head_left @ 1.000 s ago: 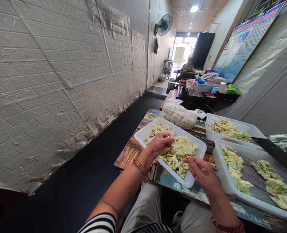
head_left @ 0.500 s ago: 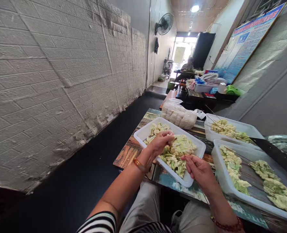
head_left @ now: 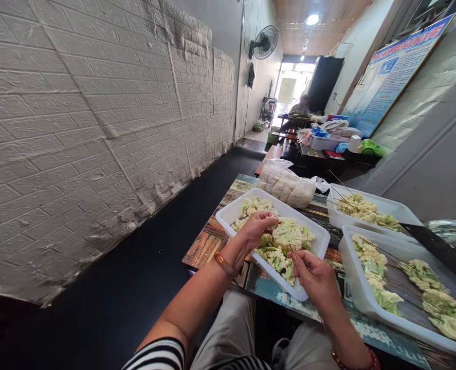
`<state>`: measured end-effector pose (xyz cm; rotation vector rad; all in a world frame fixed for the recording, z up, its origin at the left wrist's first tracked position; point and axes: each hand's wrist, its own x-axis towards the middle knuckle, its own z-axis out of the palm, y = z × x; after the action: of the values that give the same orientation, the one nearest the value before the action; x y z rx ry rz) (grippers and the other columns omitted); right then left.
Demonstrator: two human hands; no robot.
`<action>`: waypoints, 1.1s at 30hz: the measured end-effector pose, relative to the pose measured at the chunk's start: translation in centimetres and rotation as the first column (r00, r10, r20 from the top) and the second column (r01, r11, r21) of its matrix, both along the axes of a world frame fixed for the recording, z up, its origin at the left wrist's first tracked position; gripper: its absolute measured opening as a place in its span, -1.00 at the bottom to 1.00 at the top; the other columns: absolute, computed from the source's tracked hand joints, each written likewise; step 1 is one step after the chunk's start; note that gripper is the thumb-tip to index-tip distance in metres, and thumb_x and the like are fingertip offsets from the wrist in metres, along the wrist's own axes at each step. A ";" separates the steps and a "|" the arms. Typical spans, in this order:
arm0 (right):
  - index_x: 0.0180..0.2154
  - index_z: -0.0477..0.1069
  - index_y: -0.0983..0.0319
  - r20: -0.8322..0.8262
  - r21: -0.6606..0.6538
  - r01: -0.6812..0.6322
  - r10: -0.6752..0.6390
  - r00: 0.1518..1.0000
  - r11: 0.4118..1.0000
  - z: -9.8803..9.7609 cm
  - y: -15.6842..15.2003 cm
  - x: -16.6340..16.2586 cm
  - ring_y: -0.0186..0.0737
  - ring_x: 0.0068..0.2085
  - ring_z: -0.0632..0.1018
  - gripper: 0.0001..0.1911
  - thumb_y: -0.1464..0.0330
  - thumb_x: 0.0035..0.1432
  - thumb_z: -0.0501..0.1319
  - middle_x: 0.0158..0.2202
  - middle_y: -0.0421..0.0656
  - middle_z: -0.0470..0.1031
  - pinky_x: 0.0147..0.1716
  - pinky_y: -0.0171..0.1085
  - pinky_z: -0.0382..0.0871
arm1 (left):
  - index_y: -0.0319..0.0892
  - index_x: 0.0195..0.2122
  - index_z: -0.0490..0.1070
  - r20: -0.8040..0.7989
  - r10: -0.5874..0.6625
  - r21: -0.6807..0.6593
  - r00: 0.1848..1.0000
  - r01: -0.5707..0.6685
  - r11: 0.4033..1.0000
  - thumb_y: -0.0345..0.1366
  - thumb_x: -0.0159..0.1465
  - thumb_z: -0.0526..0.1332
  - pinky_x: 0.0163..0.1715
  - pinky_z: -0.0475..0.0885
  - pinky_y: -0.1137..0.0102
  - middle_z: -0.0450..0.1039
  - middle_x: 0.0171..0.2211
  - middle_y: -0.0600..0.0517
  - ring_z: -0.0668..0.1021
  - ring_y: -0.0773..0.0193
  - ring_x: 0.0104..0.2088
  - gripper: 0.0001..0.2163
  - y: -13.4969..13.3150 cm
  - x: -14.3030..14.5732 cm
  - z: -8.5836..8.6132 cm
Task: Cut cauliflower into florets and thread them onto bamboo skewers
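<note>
Over the white tray (head_left: 228,213), my left hand (head_left: 255,228) grip pinches a floret (head_left: 267,240) steady, while my right hand (head_left: 313,273) grip holds a skewer (head_left: 290,248) tip-first toward it.

To the left of the left hand (head_left: 255,228) runs a white brick-pattern wall (head_left: 96,128), its covering peeling along the bottom edge where it meets the black floor (head_left: 166,241). Far beyond that hand a wall fan (head_left: 264,42) hangs high beside a bright doorway (head_left: 287,90), under a round ceiling lamp (head_left: 311,19) in the wood-toned ceiling (head_left: 289,13). Up and to the right of the right hand (head_left: 314,275), a blue poster (head_left: 393,67) hangs on the grey wall (head_left: 424,154).
</note>
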<state>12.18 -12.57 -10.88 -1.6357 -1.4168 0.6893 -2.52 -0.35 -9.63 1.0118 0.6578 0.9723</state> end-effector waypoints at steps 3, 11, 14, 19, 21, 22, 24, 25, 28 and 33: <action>-0.40 0.48 0.24 0.008 0.009 0.028 -0.029 1.000 1.000 -0.3 0.1 -0.1 -0.34 -0.63 0.31 -0.53 -0.03 0.13 0.12 -0.67 -0.26 0.32 -0.63 -0.36 0.11 | -0.23 -0.59 0.30 -0.002 -0.015 0.018 1.000 0.015 1.000 -0.21 -0.04 0.35 -0.48 0.13 0.47 0.28 -0.56 0.11 0.32 0.45 -0.52 -0.75 0.0 0.0 0.1; -0.46 0.45 0.25 0.044 0.074 0.027 -0.030 0.999 0.997 -0.1 0.2 -0.1 -0.34 -0.60 0.33 -0.53 -0.01 0.16 0.09 -0.66 -0.26 0.31 -0.57 -0.36 0.14 | -0.24 -0.60 0.28 0.025 -0.086 0.093 0.996 0.083 0.992 -0.21 0.01 0.33 -0.52 0.05 0.46 0.20 -0.61 0.15 0.20 0.49 -0.58 -0.73 0.4 0.3 -0.2; -0.48 0.43 0.24 0.024 0.071 0.010 -0.012 1.000 0.997 -0.2 0.2 -0.1 -0.34 -0.60 0.33 -0.54 0.01 0.18 0.08 -0.65 -0.26 0.31 -0.55 -0.36 0.17 | -0.24 -0.60 0.27 0.025 -0.091 0.097 0.996 0.088 0.991 -0.22 0.02 0.34 -0.52 0.04 0.47 0.19 -0.61 0.15 0.20 0.49 -0.57 -0.73 0.4 0.3 -0.2; -0.48 0.42 0.24 0.000 0.085 0.022 -0.022 1.000 0.996 -0.2 0.1 -0.1 -0.34 -0.61 0.32 -0.56 0.02 0.17 0.10 -0.67 -0.27 0.30 -0.57 -0.36 0.16 | -0.24 -0.63 0.27 0.021 -0.093 0.087 0.995 0.091 0.992 -0.22 -0.01 0.36 -0.51 0.05 0.47 0.17 -0.62 0.15 0.19 0.49 -0.57 -0.71 0.4 0.4 0.0; -0.48 0.43 0.24 -0.012 0.088 0.023 -0.022 1.000 0.996 -0.2 0.2 -0.1 -0.35 -0.62 0.31 -0.55 0.01 0.17 0.10 -0.68 -0.28 0.29 -0.58 -0.36 0.15 | -0.24 -0.63 0.27 0.021 -0.097 0.081 0.995 0.095 0.992 -0.22 -0.02 0.36 -0.51 0.06 0.48 0.17 -0.62 0.15 0.19 0.49 -0.57 -0.71 0.4 0.4 0.1; -0.47 0.43 0.24 -0.022 0.087 0.021 -0.019 1.000 0.996 -0.2 0.2 -0.1 -0.35 -0.63 0.30 -0.55 0.01 0.17 0.10 -0.68 -0.28 0.29 -0.58 -0.36 0.15 | -0.24 -0.63 0.27 0.019 -0.104 0.078 0.994 0.102 0.992 -0.22 -0.02 0.36 -0.51 0.06 0.48 0.17 -0.62 0.15 0.20 0.49 -0.57 -0.71 0.4 0.4 0.1; -0.46 0.44 0.24 -0.048 0.083 0.025 -0.021 0.999 0.996 -0.4 0.3 0.0 -0.36 -0.63 0.29 -0.54 -0.01 0.16 0.10 -0.68 -0.28 0.30 -0.59 -0.36 0.15 | -0.24 -0.63 0.28 0.014 -0.118 0.070 0.993 0.116 0.991 -0.21 -0.02 0.37 -0.51 0.07 0.49 0.17 -0.62 0.15 0.20 0.49 -0.57 -0.71 0.4 0.4 0.1; -0.46 0.44 0.24 -0.065 0.079 0.021 -0.016 0.998 0.997 -0.5 0.4 0.0 -0.36 -0.63 0.29 -0.54 -0.01 0.15 0.12 -0.68 -0.28 0.30 -0.60 -0.37 0.14 | -0.24 -0.63 0.28 0.013 -0.122 0.064 0.992 0.121 0.991 -0.21 -0.04 0.38 -0.52 0.08 0.49 0.16 -0.63 0.15 0.20 0.49 -0.57 -0.70 0.4 0.4 0.1; -0.43 0.46 0.26 -0.170 0.063 -0.004 0.015 0.985 0.998 -0.6 0.7 0.2 -0.37 -0.63 0.30 -0.54 -0.02 0.11 0.16 -0.65 -0.27 0.32 -0.61 -0.37 0.15 | -0.24 -0.59 0.34 0.023 -0.116 0.006 0.993 0.116 0.993 -0.17 -0.06 0.40 -0.51 0.14 0.51 0.21 -0.59 0.13 0.25 0.47 -0.55 -0.71 0.4 0.2 0.2; -0.31 0.49 0.29 -0.383 0.058 0.027 -0.003 0.924 0.998 -0.4 0.8 0.1 -0.37 -0.63 0.32 -0.52 -0.02 0.06 0.21 -0.60 -0.25 0.35 -0.62 -0.36 0.17 | -0.15 -0.25 0.48 0.166 -0.125 -0.140 0.978 0.149 0.979 0.11 0.03 0.27 -0.37 0.34 0.42 0.40 -0.37 0.01 0.43 0.32 -0.37 -0.56 0.3 -0.3 0.9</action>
<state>12.29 -11.81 -11.24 -1.3696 -1.1278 0.8928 -2.84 0.00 -8.74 0.8260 0.5158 0.8570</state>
